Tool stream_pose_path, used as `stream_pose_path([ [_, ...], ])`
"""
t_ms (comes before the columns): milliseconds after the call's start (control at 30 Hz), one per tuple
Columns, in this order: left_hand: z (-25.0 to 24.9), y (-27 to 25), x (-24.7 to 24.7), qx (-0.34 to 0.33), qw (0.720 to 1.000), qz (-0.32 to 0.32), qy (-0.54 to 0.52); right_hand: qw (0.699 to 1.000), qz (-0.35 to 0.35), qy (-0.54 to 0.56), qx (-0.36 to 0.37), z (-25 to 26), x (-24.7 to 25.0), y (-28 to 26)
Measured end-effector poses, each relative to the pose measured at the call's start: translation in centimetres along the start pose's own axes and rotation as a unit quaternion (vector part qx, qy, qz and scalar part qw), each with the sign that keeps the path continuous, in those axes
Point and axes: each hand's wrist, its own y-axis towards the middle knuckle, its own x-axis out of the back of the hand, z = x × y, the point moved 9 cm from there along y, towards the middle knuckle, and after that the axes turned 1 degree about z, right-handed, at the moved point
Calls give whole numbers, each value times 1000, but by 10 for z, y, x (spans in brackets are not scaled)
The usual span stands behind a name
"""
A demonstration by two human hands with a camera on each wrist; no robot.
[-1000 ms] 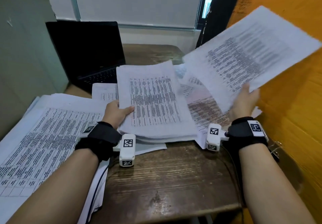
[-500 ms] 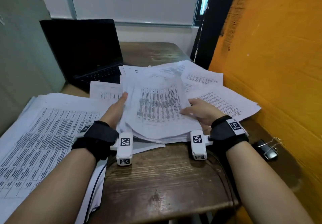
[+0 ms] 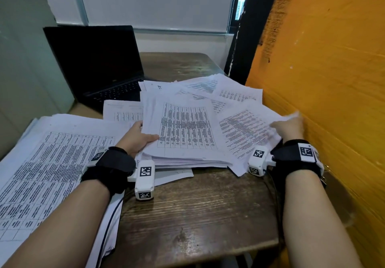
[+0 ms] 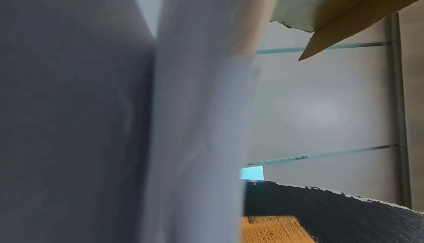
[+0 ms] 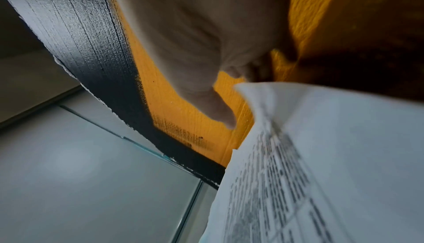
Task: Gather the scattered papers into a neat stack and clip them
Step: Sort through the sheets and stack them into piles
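A thick stack of printed papers (image 3: 183,134) lies mid-table, with loose sheets (image 3: 235,92) fanned out behind it. My left hand (image 3: 139,137) grips the stack's left edge, thumb on top; the left wrist view shows only blurred paper (image 4: 195,120) close up. My right hand (image 3: 289,127) is at the orange wall and pinches the lifted right edge of a loose sheet (image 3: 248,131). In the right wrist view my right hand (image 5: 195,47) has its thumb stretched out above that sheet (image 5: 321,156). The binder clip is hidden behind my right wrist.
An open black laptop (image 3: 93,63) stands at the back left. A large pile of printed sheets (image 3: 52,163) covers the left side. The orange wall (image 3: 323,80) runs close along the right. Bare wooden table (image 3: 198,215) lies in front, and a cable (image 3: 108,226) hangs at its left.
My right hand laid the raised sheet on the stack, then moved right to the wall and took hold of a loose sheet's edge. My left thumb is back on top of the stack.
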Motion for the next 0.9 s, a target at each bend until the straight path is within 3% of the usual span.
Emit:
stream_pose_path([
  [67, 1, 1, 1, 5, 1000, -5, -3, 991, 21, 132, 2, 8, -9, -6],
  [100, 2, 1, 2, 10, 1000, -4, -16, 988, 58, 141, -7, 9, -19, -13],
  [233, 2, -1, -2, 6, 1000, 26, -10, 959, 280, 44, 17, 16, -70, -47],
  [267, 2, -1, -3, -1, 999, 29, -12, 952, 303, 19, 32, 16, -76, -48],
  [300, 1, -2, -3, -7, 999, 25, -19, 956, 288, -2, 61, 21, -75, -48],
  [333, 0, -2, -1, -15, 999, 13, -31, 969, 225, -17, 103, 29, -66, -41],
  [400, 1, -2, 4, -18, 998, -12, -58, 984, 28, 0, 178, 49, -26, -33],
  [467, 2, -3, 6, -13, 998, -20, -66, 960, -116, 123, 224, 57, 9, -41],
  [567, 2, -4, 5, -9, 999, -18, -49, 927, -142, 282, 202, 52, 22, -41],
  [633, 1, -5, 4, -8, 999, -10, -43, 938, -98, 283, 172, 49, 9, -36],
  [700, -1, -7, 1, -3, 999, -1, -36, 953, -8, 254, 163, 52, -15, -39],
  [800, -2, -7, -1, 7, 1000, -4, 15, 969, 118, 123, 179, 60, -58, -55],
  [900, -8, -8, 3, 16, 996, -29, 78, 962, 208, 7, 179, 61, -93, -74],
])
